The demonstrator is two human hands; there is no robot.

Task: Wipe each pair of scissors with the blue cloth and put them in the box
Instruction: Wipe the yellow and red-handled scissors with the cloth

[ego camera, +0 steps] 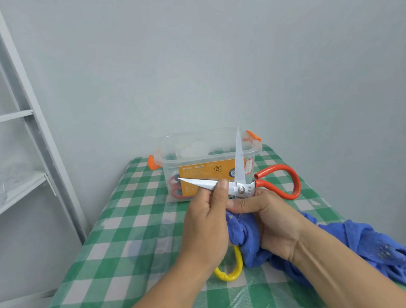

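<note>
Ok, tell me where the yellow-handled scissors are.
In the head view, the yellow-handled scissors lie on the checked table near centre, mostly hidden under the left hand and blue cloth.

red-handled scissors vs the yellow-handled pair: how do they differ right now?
1. The red scissors are held above the table, left hand pinching one blade, right hand at the pivot with the cloth; the yellow scissors lie on the table.
2. The red scissors' blades are spread wide; the yellow scissors show only a handle loop, the rest hidden under hands and cloth.
Shared: looped handles; both outside the box.
</note>
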